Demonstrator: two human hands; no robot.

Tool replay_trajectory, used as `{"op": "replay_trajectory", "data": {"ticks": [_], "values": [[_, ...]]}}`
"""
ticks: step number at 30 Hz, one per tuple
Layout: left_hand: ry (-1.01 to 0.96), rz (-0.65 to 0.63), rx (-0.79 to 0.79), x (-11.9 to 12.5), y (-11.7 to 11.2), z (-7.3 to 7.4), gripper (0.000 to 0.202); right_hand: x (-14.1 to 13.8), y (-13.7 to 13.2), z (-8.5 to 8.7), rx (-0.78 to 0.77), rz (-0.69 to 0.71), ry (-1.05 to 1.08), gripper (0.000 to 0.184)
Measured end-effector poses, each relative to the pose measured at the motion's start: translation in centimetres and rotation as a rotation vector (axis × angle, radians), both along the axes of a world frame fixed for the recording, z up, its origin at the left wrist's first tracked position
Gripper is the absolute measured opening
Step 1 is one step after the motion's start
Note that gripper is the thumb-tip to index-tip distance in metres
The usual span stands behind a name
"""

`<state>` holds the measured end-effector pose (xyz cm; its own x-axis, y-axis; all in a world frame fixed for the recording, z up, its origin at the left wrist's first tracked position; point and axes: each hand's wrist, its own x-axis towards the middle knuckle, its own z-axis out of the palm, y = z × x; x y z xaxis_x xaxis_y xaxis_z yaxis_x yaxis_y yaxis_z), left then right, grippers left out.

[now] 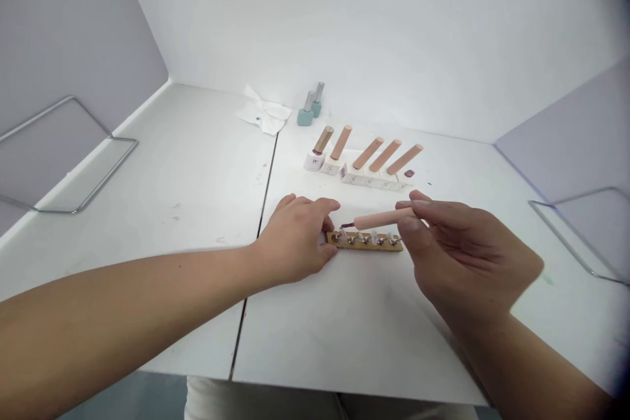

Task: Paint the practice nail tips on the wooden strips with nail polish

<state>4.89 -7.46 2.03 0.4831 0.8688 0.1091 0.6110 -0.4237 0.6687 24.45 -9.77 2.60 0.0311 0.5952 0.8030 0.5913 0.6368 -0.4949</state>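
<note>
My right hand pinches the long peach cap of a nail polish brush, which lies nearly level and points left. Dark polish coats its bristles, held at the left end of a wooden nail tip stand. Several clear nail tips sit on metal clips along the stand. My left hand grips the stand's left end between thumb and fingers. Behind it, in a row of white bottles, an uncapped nail polish bottle shows a dark reddish opening at the right end.
Several capped polish bottles with peach caps stand beyond the stand, beside a white bottle with a gold cap. Two teal bottles and a crumpled tissue lie farther back. Wire racks flank the table, and a seam crosses it.
</note>
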Motion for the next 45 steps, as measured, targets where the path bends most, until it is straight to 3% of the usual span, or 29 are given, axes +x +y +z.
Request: {"op": "replay_trajectory", "data": {"ticks": [10, 17, 23, 36, 42, 45], "values": [[0.001, 0.010, 0.009, 0.03, -0.17, 0.13, 0.049, 0.17, -0.18, 0.32, -0.024, 0.072, -0.017, 0.035], [0.010, 0.005, 0.001, -0.01, -0.08, 0.07, 0.048, -0.24, -0.10, 0.31, 0.030, -0.006, 0.042, 0.036], [0.014, 0.010, 0.003, 0.04, -0.08, 0.20, 0.048, 0.13, 0.15, -0.06, -0.042, 0.000, -0.031, 0.031], [0.018, 0.006, 0.004, -0.01, -0.10, 0.13, 0.048, 0.01, -0.25, 0.39, -0.027, 0.075, 0.023, 0.033], [0.021, 0.009, -0.004, -0.01, -0.08, 0.21, 0.047, -0.20, -0.06, 0.31, 0.071, -0.023, 0.087, 0.033], [0.015, 0.010, 0.004, 0.01, -0.04, 0.12, 0.048, -0.05, 0.07, 0.03, 0.049, -0.047, 0.034, 0.035]]}}
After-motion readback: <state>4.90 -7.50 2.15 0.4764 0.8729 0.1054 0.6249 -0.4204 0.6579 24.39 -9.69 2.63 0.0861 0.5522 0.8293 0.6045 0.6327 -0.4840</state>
